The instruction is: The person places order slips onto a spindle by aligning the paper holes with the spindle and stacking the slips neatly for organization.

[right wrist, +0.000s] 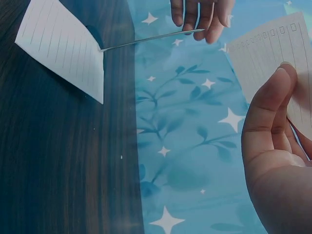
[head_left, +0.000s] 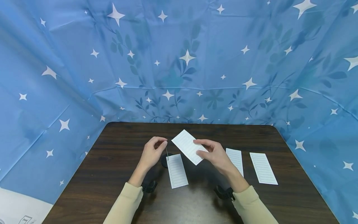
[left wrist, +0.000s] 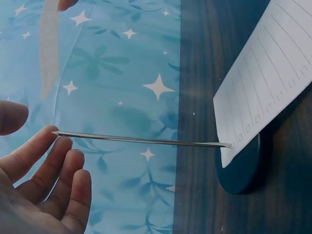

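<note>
A bill spike (left wrist: 141, 140) stands upright on a round black base (left wrist: 241, 170). One lined checklist sheet (head_left: 177, 171) is pierced near its corner and sits low on the spike. My left hand (head_left: 152, 152) is at the top of the spike; in the left wrist view its index fingertip touches the point, while the thumb stays apart. Between thumb and fingers, my right hand (head_left: 213, 155) pinches a second lined sheet (head_left: 187, 146), held up to the right of the spike and tilted. In the right wrist view, small checkboxes line one edge of this sheet (right wrist: 268, 53).
To the right on the dark wooden table (head_left: 112, 174) lie two more lined sheets; the nearer one (head_left: 235, 157) is partly hidden by my right forearm, the other (head_left: 263, 168) lies farther right. A blue star-patterned curtain (head_left: 179, 74) hangs behind the table.
</note>
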Demonstrator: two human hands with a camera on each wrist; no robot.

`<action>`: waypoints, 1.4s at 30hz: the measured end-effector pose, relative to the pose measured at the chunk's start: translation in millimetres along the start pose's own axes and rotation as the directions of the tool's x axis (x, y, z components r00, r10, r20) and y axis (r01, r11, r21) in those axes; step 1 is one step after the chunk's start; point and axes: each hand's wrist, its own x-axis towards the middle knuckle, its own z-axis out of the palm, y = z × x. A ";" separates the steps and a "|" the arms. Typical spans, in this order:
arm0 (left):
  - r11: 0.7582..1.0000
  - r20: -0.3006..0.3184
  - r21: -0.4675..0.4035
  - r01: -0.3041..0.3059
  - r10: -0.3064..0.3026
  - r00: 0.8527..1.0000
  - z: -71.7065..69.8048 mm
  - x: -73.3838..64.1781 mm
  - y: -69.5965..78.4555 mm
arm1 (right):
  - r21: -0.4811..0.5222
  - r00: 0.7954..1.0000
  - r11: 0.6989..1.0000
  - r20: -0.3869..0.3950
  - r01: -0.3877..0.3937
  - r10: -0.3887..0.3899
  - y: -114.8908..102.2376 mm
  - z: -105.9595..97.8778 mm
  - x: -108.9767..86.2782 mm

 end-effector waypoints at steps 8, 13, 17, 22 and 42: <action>1.000 -0.013 0.015 0.001 0.000 1.000 1.4 5.2 8.4 | 0.030 1.000 1.000 0.018 0.002 -0.003 -3.3 7.6 6.9; 1.000 -0.020 0.018 0.011 -0.011 1.000 3.1 7.1 10.5 | 0.040 0.999 0.999 0.045 0.004 -0.006 -3.6 12.5 9.8; 1.000 -0.039 0.012 0.003 -0.002 0.999 4.0 8.3 10.7 | 0.052 0.998 0.999 0.068 0.008 -0.012 -3.3 15.8 11.8; 0.999 -0.068 -0.038 0.012 -0.015 0.998 3.3 9.9 10.6 | 0.031 0.998 0.999 0.069 0.009 -0.011 -3.0 17.9 14.1; 0.987 -0.136 -0.037 0.154 -0.158 0.978 -0.4 10.2 1.0 | -0.020 0.997 0.996 -0.001 -0.082 0.082 7.1 23.8 20.8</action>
